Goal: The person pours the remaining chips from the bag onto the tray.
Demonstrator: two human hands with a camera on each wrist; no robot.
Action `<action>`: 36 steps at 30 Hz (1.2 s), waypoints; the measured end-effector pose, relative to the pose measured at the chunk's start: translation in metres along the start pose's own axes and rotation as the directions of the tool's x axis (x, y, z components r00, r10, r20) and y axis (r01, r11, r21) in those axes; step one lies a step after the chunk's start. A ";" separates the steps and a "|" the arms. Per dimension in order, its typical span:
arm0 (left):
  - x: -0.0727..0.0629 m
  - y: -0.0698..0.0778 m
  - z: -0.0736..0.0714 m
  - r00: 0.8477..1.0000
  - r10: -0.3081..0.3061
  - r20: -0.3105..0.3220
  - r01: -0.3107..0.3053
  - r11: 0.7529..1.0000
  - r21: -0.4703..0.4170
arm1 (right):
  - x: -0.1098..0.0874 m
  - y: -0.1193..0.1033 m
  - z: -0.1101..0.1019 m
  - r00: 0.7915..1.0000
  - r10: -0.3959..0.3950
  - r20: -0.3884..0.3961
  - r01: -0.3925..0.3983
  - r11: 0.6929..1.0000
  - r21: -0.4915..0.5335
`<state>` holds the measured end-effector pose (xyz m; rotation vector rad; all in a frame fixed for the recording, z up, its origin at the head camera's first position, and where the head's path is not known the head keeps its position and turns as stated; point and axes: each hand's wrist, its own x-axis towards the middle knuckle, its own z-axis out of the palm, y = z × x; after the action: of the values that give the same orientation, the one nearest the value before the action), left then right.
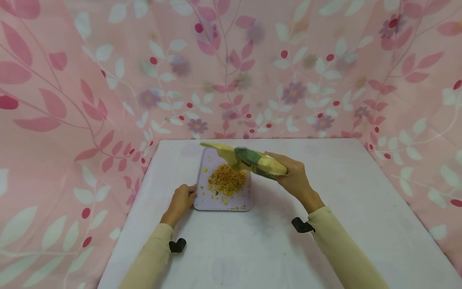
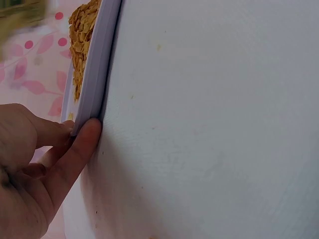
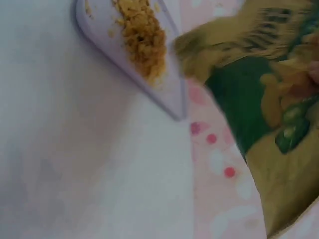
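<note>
A pale lilac tray (image 1: 203, 203) lies on the table with a heap of broken yellow-brown chips (image 1: 228, 181) in it, small crumbs scattered around the heap. My left hand (image 1: 179, 204) pinches the tray's left edge; in the left wrist view the thumb is at the rim and a finger (image 2: 75, 159) presses the outer wall. Above the tray, my right hand (image 1: 296, 176) grips a yellow and green chip bag (image 1: 249, 158) by one end. The bag tilts across the heap, its other end pointing left. Printed green peppers (image 3: 294, 127) show on the bag in the right wrist view.
A white cloth covers the table (image 1: 325, 249), with a few tiny crumbs on it. Pink floral curtain (image 1: 231, 72) closes in the back and both sides. Black wrist mounts (image 1: 177, 245) sit at both sleeves.
</note>
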<state>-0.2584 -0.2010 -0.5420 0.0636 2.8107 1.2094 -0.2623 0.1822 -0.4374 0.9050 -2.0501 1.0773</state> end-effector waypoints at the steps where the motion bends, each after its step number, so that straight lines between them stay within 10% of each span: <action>1: -0.001 0.000 0.000 1.000 -0.004 0.002 0.004 1.000 -0.005 | -0.002 0.001 0.001 0.999 0.035 0.025 -0.035 0.999 0.005; 4: -0.001 -0.001 0.003 1.000 -0.009 0.005 0.009 1.000 -0.010 | -0.005 0.004 0.000 0.991 0.115 0.072 -0.114 0.993 -0.012; 11: 0.000 -0.003 0.006 1.000 -0.002 0.013 0.003 1.000 -0.010 | 0.002 -0.005 -0.008 0.993 0.061 -0.102 -0.060 0.998 0.013; 21: 0.003 -0.001 0.000 1.000 0.008 0.010 -0.008 1.000 0.016 | 0.012 -0.040 -0.015 0.964 0.263 -0.024 -0.263 0.964 0.037; 31: 0.002 -0.003 -0.001 1.000 0.003 0.004 -0.003 1.000 0.013 | 0.003 -0.021 -0.012 0.962 0.262 0.074 -0.262 0.965 -0.005; 36: 0.002 -0.003 -0.001 1.000 -0.013 0.011 0.013 1.000 0.001 | 0.000 -0.010 -0.013 0.984 0.176 -0.022 -0.176 0.984 0.022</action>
<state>-0.2604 -0.2037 -0.5434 0.0520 2.7985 1.2009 -0.2514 0.1898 -0.4276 0.7275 -2.1344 1.1972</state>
